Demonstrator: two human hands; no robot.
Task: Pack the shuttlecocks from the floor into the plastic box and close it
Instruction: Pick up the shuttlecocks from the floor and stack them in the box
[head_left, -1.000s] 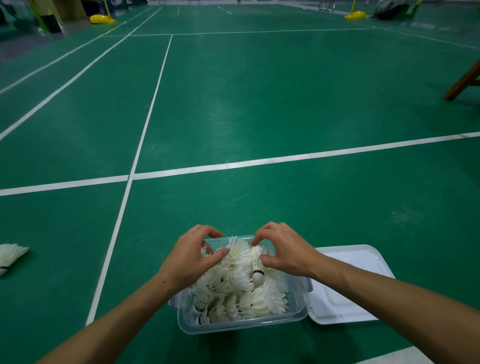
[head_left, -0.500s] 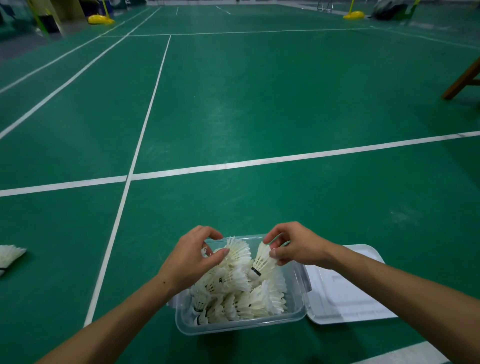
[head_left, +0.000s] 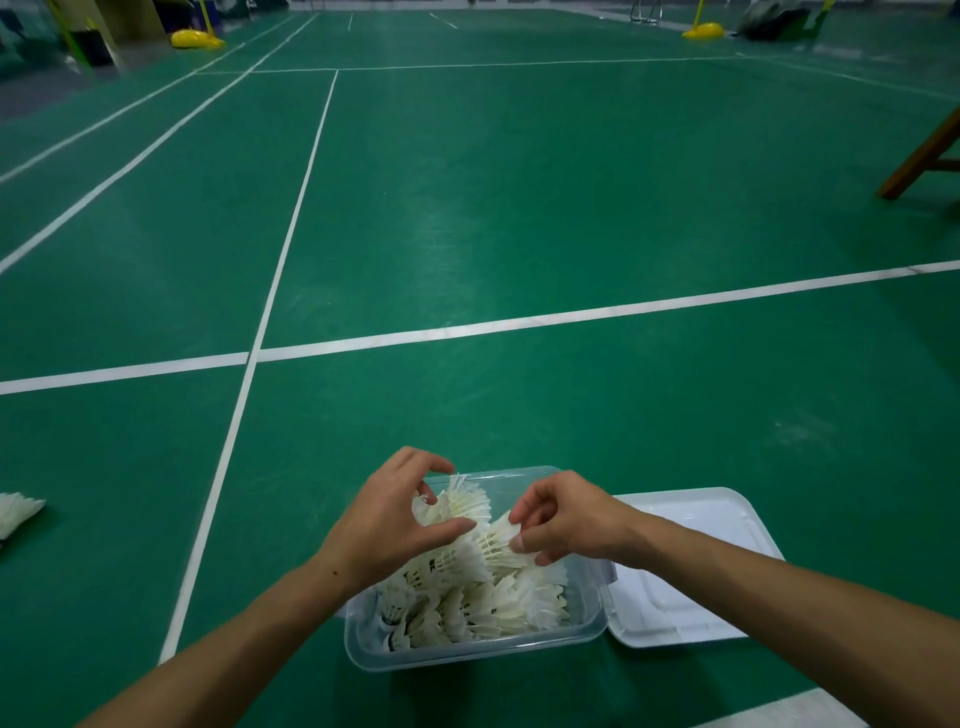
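Note:
A clear plastic box (head_left: 483, 656) stands on the green floor right in front of me, heaped with several white feather shuttlecocks (head_left: 498, 605). My left hand (head_left: 387, 519) curls over the box's left side and holds a shuttlecock (head_left: 465, 501) between thumb and fingers. My right hand (head_left: 563, 519) pinches the feather skirt of another shuttlecock (head_left: 498, 543) lying sideways on top of the pile. The white lid (head_left: 691, 582) lies flat on the floor against the box's right side. One more shuttlecock (head_left: 18, 512) lies on the floor at the far left edge.
White court lines (head_left: 519, 325) cross the green floor ahead. A wooden leg (head_left: 922, 158) slants at the far right. Yellow post bases (head_left: 195, 39) and a second yellow base (head_left: 704, 32) stand at the back.
My right hand has moved left and down, laying its shuttlecock sideways on the pile. My left hand has stayed at the box's left side with its shuttlecock.

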